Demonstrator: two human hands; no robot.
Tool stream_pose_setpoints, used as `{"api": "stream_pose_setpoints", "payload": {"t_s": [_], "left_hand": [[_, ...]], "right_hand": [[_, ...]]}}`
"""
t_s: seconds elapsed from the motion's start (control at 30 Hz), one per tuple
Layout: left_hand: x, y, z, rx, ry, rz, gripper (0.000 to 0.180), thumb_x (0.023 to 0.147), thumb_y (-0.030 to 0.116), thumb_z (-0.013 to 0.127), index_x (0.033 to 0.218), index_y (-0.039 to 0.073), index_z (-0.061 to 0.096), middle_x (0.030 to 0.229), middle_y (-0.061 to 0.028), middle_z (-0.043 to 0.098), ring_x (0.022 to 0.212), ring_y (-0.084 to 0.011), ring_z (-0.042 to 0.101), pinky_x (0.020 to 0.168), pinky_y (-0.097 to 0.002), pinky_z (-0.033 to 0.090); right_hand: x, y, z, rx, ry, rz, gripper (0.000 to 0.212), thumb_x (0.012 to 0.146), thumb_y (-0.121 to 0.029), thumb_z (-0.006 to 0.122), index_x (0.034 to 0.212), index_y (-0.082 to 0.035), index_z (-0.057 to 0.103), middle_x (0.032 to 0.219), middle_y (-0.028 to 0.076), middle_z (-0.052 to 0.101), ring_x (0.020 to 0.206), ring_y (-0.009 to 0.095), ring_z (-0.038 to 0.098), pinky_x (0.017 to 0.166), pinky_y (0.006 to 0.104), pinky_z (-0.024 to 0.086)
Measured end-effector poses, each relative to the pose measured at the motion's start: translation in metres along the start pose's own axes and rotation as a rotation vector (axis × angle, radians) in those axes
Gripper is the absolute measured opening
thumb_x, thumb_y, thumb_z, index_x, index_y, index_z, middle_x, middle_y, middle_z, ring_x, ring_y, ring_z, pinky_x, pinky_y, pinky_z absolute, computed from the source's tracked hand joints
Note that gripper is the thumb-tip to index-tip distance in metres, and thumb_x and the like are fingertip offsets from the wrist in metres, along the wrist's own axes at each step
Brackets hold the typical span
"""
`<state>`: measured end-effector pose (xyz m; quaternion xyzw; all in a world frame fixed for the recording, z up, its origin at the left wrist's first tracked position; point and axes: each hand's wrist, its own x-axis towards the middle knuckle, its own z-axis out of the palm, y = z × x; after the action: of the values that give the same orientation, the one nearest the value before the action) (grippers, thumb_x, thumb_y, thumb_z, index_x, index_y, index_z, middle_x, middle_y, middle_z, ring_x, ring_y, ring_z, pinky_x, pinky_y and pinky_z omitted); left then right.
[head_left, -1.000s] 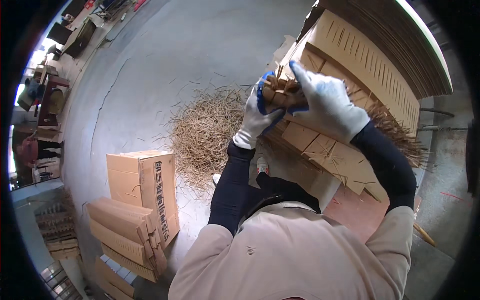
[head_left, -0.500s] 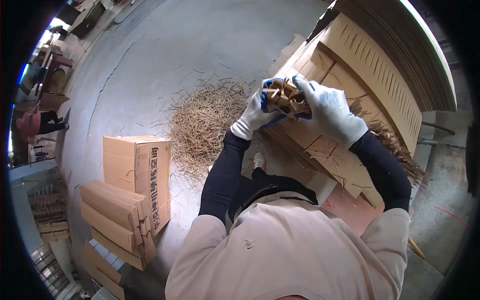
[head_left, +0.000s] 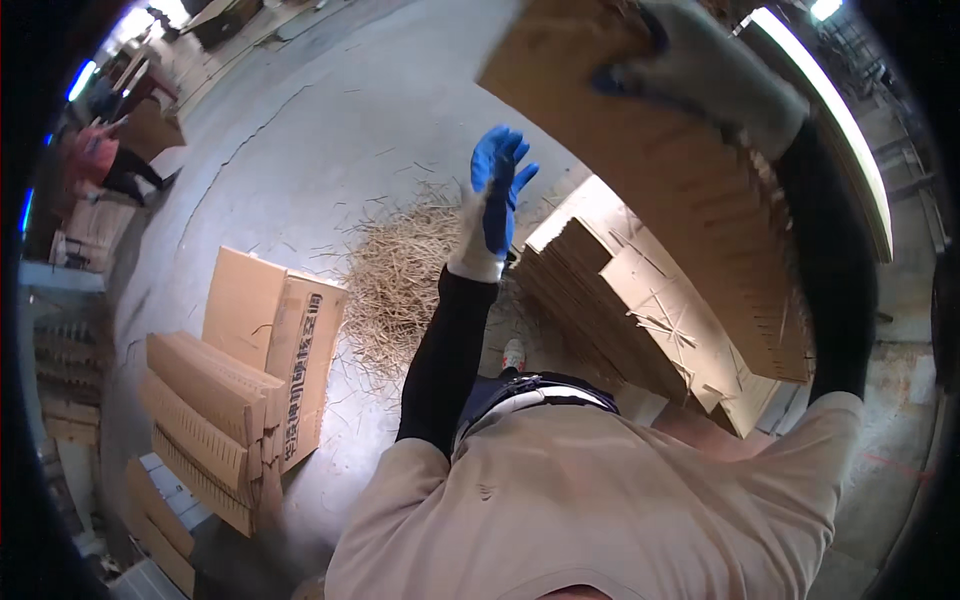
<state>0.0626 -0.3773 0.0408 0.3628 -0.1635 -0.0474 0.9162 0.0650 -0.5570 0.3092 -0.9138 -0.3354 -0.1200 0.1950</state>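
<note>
My left hand (head_left: 493, 195), in a white glove with a blue palm, is raised over the floor with its fingers stretched out and nothing in it. Up at the right, my right hand (head_left: 715, 80), blurred by motion, grips the upper part of slotted brown cardboard sheets (head_left: 680, 190), thumb over the broad face. These sheets hang tilted above a stack of flat cardboard (head_left: 570, 262). Loose cardboard strips (head_left: 668, 328) lie scattered on the stack's pale top.
A heap of thin cardboard strips (head_left: 395, 275) covers the floor ahead. At the left stand a cardboard box (head_left: 245, 315) and a bundle of slotted cardboard (head_left: 205, 400). A person in a red top (head_left: 95, 155) is far off at the left.
My hands have come apart from the bunch of strips between them. My right hand has moved up and right and now lifts slotted cardboard off the stack; my left hand has opened.
</note>
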Motion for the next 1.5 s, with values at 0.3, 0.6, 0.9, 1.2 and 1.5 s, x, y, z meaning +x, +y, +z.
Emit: {"api": "stream_pose_setpoints", "payload": {"t_s": [0.3, 0.6, 0.9, 1.2, 1.5], "left_hand": [[0.023, 0.303, -0.017, -0.33, -0.11, 0.351, 0.057, 0.099, 0.043, 0.055, 0.141, 0.006, 0.044, 0.137, -0.0101, 0.055, 0.122, -0.027, 0.056, 0.103, -0.0492, 0.046], [-0.109, 0.406, -0.133, 0.192, 0.421, 0.774, 0.048, 0.098, 0.03, 0.059, 0.137, 0.005, 0.048, 0.128, -0.0125, 0.059, 0.113, -0.025, 0.06, 0.096, -0.042, 0.05], [-0.156, 0.374, -0.133, 0.636, 0.554, 0.66, 0.072, 0.06, 0.014, 0.096, 0.115, -0.001, 0.051, 0.106, -0.0093, 0.065, 0.101, -0.0171, 0.064, 0.087, -0.032, 0.057], [-0.15, 0.315, -0.131, 1.003, 0.675, 0.62, 0.075, 0.06, 0.025, 0.096, 0.116, 0.0, 0.053, 0.104, -0.0076, 0.064, 0.097, -0.0174, 0.065, 0.086, -0.0308, 0.057], [-0.127, 0.26, -0.101, 0.901, 0.809, 0.548, 0.079, 0.06, 0.024, 0.096, 0.12, -0.005, 0.054, 0.107, -0.0109, 0.066, 0.096, -0.019, 0.067, 0.081, -0.0336, 0.061]], "right_hand": [[0.191, -0.216, 0.024, -0.064, -0.095, -0.164, 0.03, 0.075, -0.02, 0.073, 0.091, 0.004, 0.068, 0.079, 0.022, 0.068, 0.073, 0.03, 0.067, 0.068, 0.0375, 0.053], [0.242, -0.297, 0.169, 0.652, -0.159, -0.42, 0.042, 0.081, -0.016, 0.078, 0.115, 0.001, 0.06, 0.08, 0.001, 0.064, 0.07, 0.003, 0.057, 0.059, 0.025, 0.049], [0.185, -0.241, 0.29, 1.294, -0.157, -0.34, 0.062, 0.08, -0.018, 0.082, 0.13, 0.004, 0.053, 0.121, 0.01, 0.065, 0.107, 0.014, 0.062, 0.088, 0.0292, 0.053], [0.154, -0.172, 0.32, 1.525, -0.15, -0.245, 0.101, 0.068, -0.016, 0.089, 0.148, 0.002, 0.03, 0.143, 0.012, 0.047, 0.129, 0.021, 0.048, 0.108, 0.0365, 0.042], [0.157, -0.117, 0.296, 1.827, -0.231, -0.219, 0.089, 0.072, -0.016, 0.087, 0.145, 0.002, 0.039, 0.141, 0.012, 0.052, 0.129, 0.022, 0.05, 0.109, 0.0359, 0.041]]}}
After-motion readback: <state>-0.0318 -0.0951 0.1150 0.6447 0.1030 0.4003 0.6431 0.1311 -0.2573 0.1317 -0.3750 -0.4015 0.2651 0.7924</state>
